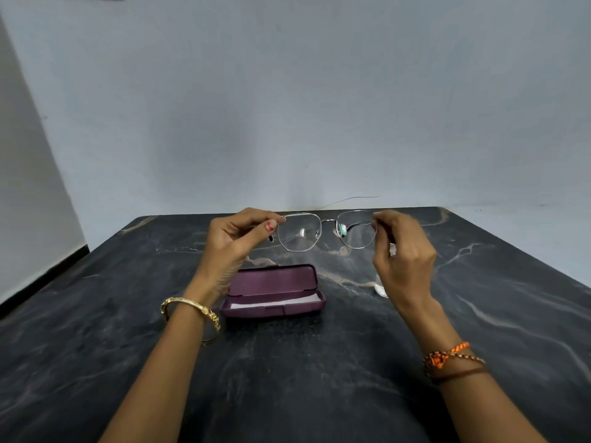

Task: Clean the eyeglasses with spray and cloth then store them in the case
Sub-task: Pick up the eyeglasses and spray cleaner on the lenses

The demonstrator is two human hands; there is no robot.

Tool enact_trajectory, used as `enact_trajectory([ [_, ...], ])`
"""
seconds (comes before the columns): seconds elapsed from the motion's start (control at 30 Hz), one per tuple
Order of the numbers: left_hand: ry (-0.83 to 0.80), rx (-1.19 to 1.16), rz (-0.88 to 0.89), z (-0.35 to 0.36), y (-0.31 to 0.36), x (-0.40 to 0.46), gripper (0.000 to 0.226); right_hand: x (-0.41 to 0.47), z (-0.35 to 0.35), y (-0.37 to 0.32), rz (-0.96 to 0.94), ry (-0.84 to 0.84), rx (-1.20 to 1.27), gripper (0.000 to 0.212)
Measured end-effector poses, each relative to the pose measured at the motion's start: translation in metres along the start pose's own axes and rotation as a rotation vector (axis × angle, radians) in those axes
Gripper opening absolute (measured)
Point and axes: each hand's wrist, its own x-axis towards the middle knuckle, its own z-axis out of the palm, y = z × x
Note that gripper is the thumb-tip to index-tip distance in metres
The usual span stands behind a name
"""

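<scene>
Thin metal-framed eyeglasses hang in the air above the far half of the table, lenses facing me. My left hand pinches the frame's left corner. My right hand pinches the right corner. Below the glasses, a purple case lies open on the table with a white cloth inside its tray. A small clear object, perhaps the spray bottle, shows partly behind my right hand; most of it is hidden.
The dark marbled table runs to a far edge just behind the glasses, against a pale wall. A thin wire lies along the wall at the table's back edge. The floor drops away at the left.
</scene>
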Motion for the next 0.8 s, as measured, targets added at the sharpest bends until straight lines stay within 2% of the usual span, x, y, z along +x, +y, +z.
enact_trajectory([
  [0.23, -0.077, 0.170, -0.050, 0.007, -0.002, -0.005, 0.011, 0.000, 0.001, 0.010, -0.037, 0.039, -0.089, 0.005],
  [0.4, -0.084, 0.304, -0.092, 0.017, 0.003, -0.004, 0.012, -0.001, 0.003, 0.016, 0.072, 0.075, -0.141, 0.015],
  [0.63, -0.043, 0.281, -0.092, 0.033, 0.002, 0.000, 0.011, 0.002, 0.000, 0.019, 0.299, 0.047, -0.008, 0.023],
  [0.8, -0.006, 0.270, -0.089, 0.041, -0.006, 0.006, 0.008, 0.000, -0.007, 0.032, 0.400, -0.030, 0.089, 0.052],
])
